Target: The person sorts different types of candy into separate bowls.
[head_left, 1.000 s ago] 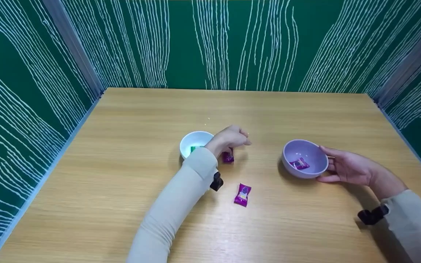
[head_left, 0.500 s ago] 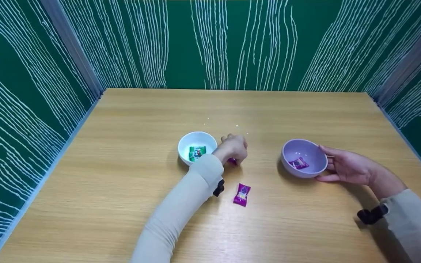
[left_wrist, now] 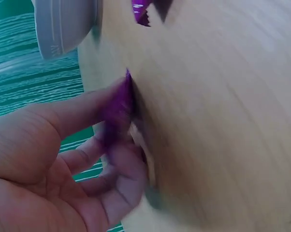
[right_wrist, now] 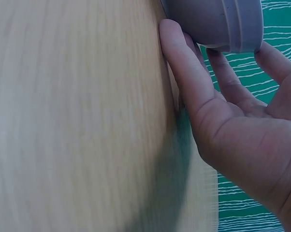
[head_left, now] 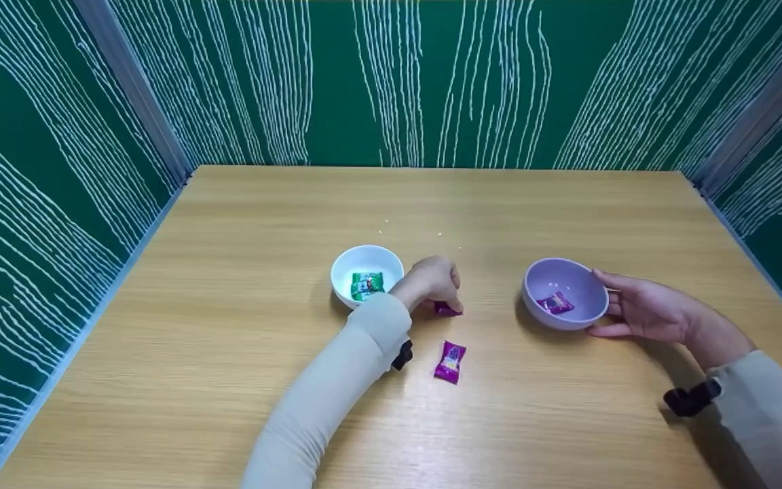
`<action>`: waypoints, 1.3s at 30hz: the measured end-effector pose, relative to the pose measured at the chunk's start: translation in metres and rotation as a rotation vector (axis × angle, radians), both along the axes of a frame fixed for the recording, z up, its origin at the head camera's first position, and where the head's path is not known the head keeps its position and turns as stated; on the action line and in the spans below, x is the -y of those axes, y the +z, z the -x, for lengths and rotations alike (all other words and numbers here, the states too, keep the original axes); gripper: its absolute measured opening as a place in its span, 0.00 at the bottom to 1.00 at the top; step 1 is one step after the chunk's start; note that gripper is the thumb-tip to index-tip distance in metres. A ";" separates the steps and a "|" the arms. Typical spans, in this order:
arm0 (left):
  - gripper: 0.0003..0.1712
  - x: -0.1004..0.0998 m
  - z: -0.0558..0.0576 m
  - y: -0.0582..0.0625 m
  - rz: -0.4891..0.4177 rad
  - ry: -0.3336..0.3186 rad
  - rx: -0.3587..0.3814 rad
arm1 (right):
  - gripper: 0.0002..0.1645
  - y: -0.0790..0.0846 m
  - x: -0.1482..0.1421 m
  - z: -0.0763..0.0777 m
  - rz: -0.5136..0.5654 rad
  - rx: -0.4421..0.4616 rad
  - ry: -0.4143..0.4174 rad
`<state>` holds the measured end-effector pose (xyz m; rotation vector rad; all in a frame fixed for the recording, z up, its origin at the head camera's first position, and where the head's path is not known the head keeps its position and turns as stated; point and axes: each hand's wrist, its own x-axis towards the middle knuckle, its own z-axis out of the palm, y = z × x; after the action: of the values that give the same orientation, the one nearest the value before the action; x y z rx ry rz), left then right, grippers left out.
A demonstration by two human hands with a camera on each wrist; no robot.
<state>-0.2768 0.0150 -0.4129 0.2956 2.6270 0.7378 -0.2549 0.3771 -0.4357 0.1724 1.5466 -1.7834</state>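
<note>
My left hand (head_left: 428,280) pinches a purple-wrapped candy (left_wrist: 120,108) between thumb and fingers, close over the table; in the head view the hand covers part of this candy. To its left stands a white bowl (head_left: 364,257) with green-wrapped candy (head_left: 366,285) inside. My right hand (head_left: 652,311) holds a purple bowl (head_left: 574,284) by its right side, thumb at the rim and fingers low against the wall. This bowl tilts slightly and has a purple candy (head_left: 556,303) in it. A further purple candy (head_left: 450,362) lies on the wood nearer to me.
The wooden table (head_left: 228,353) is enclosed by green walls (head_left: 337,81) with white wavy lines. A few tiny pale crumbs (head_left: 440,234) lie behind the bowls. Dark wrist straps (head_left: 693,399) sit over both sleeves.
The left hand has come down onto the purple candy beside the white bowl and taken it between its fingers, shifting it slightly right and toward me. The right hand and purple bowl have stayed put.
</note>
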 end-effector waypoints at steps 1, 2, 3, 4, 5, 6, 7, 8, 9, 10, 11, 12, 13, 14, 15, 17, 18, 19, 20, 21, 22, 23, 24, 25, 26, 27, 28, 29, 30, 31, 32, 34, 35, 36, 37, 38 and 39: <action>0.18 0.001 0.000 -0.001 -0.010 0.001 -0.010 | 0.20 0.000 0.000 0.000 -0.002 0.000 -0.001; 0.19 0.001 0.000 -0.002 -0.020 0.004 -0.020 | 0.19 0.000 0.000 0.000 -0.004 -0.001 -0.001; 0.20 0.002 0.000 -0.003 -0.032 0.003 -0.024 | 0.19 0.000 0.000 0.000 -0.007 -0.001 -0.001; 0.21 0.002 0.000 -0.004 -0.054 0.009 -0.018 | 0.19 0.000 0.000 0.000 -0.008 0.000 -0.002; 0.21 0.003 0.000 -0.005 -0.077 0.015 -0.005 | 0.19 0.000 0.000 0.000 -0.010 0.002 -0.005; 0.22 0.003 0.000 -0.005 -0.104 0.021 0.014 | 0.20 0.000 0.000 0.000 -0.012 0.003 -0.006; 0.22 0.003 0.001 -0.006 -0.132 0.027 0.033 | 0.20 0.000 0.000 0.000 -0.015 0.003 -0.007; 0.21 0.004 0.001 -0.007 -0.161 0.035 0.055 | 0.20 0.000 0.000 0.000 -0.017 0.002 -0.006; 0.21 0.004 0.001 -0.007 -0.193 0.045 0.080 | 0.20 0.000 0.000 0.000 -0.020 0.001 -0.006; 0.21 0.005 0.001 -0.008 -0.222 0.057 0.103 | 0.21 0.000 0.000 0.000 -0.021 0.002 -0.006; 0.21 0.005 0.001 -0.008 -0.253 0.071 0.131 | 0.21 0.000 0.000 -0.001 -0.023 0.002 -0.006; 0.21 0.006 0.001 -0.008 -0.289 0.088 0.162 | 0.21 0.000 0.000 -0.001 -0.024 0.002 -0.005; 0.20 0.006 0.000 -0.009 -0.314 0.100 0.185 | 0.21 0.000 0.000 -0.001 -0.026 0.002 -0.004; 0.20 0.006 0.000 -0.009 -0.333 0.107 0.201 | 0.21 0.001 -0.001 -0.001 -0.027 0.003 -0.005; 0.19 0.006 0.000 -0.009 -0.348 0.112 0.215 | 0.20 0.001 -0.001 -0.001 -0.026 0.002 -0.004; 0.18 0.006 0.000 -0.010 -0.373 0.109 0.233 | 0.20 0.001 -0.001 -0.002 -0.026 -0.001 -0.003; 0.17 0.005 0.000 -0.010 -0.383 0.103 0.237 | 0.20 0.002 -0.002 -0.002 -0.024 -0.002 -0.002; 0.17 0.005 -0.001 -0.010 -0.387 0.097 0.233 | 0.20 0.002 -0.002 -0.002 -0.022 -0.003 -0.002; 0.16 0.004 -0.001 -0.011 -0.397 0.096 0.236 | 0.21 0.002 -0.002 -0.002 -0.020 -0.003 -0.001; 0.15 0.003 -0.001 -0.011 -0.415 0.103 0.251 | 0.21 0.002 -0.002 -0.002 -0.017 -0.003 0.000; 0.15 0.002 -0.002 -0.012 -0.436 0.109 0.266 | 0.21 0.002 -0.002 -0.002 -0.016 -0.001 0.000; 0.14 0.001 -0.002 -0.013 -0.454 0.118 0.278 | 0.21 0.002 -0.002 -0.002 -0.016 0.000 0.000; 0.13 0.001 -0.002 -0.014 -0.469 0.126 0.291 | 0.21 0.002 -0.002 -0.002 -0.015 0.000 0.002; 0.12 0.000 -0.002 -0.014 -0.483 0.135 0.300 | 0.21 0.002 -0.002 -0.002 -0.014 0.000 0.003; 0.11 -0.001 -0.003 -0.015 -0.490 0.137 0.306 | 0.20 0.002 -0.002 -0.002 -0.013 0.000 0.004; 0.10 -0.002 -0.003 -0.015 -0.505 0.134 0.315 | 0.20 0.002 -0.002 -0.002 -0.008 -0.002 0.008; 0.10 -0.002 -0.003 -0.015 -0.513 0.125 0.317 | 0.20 0.001 -0.003 -0.002 -0.004 -0.003 0.009; 0.09 -0.003 -0.003 -0.015 -0.523 0.114 0.323 | 0.19 0.001 -0.003 -0.002 0.000 -0.003 0.009; 0.09 -0.003 -0.004 -0.015 -0.533 0.099 0.332 | 0.19 0.001 -0.003 -0.002 0.005 -0.003 0.009; 0.09 -0.003 -0.004 -0.016 -0.550 0.087 0.350 | 0.19 0.001 -0.003 -0.002 0.008 -0.002 0.009; 0.09 -0.004 -0.004 -0.016 -0.569 0.073 0.377 | 0.19 0.000 -0.003 -0.002 0.011 -0.002 0.008; 0.09 -0.004 -0.005 -0.016 -0.599 0.061 0.428 | 0.19 0.001 -0.003 -0.002 0.010 -0.002 0.004; 0.09 -0.004 -0.006 -0.016 -0.608 0.057 0.454 | 0.19 0.001 -0.002 -0.002 0.008 -0.004 0.004; 0.09 -0.004 -0.006 -0.016 -0.614 0.056 0.475 | 0.19 0.001 -0.002 -0.002 0.005 -0.005 0.003; 0.09 -0.004 -0.007 -0.015 -0.618 0.056 0.494 | 0.19 0.001 -0.001 -0.002 0.001 -0.007 0.003; 0.09 -0.005 -0.007 -0.015 -0.616 0.054 0.504 | 0.19 0.001 -0.001 -0.002 -0.003 -0.007 0.003; 0.10 -0.005 -0.008 -0.014 -0.614 0.053 0.506 | 0.20 0.001 0.000 -0.002 -0.006 -0.008 0.003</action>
<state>-0.2690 0.0197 -0.4268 0.1720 1.8949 1.4195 -0.2532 0.3774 -0.4344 0.1661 1.5571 -1.7791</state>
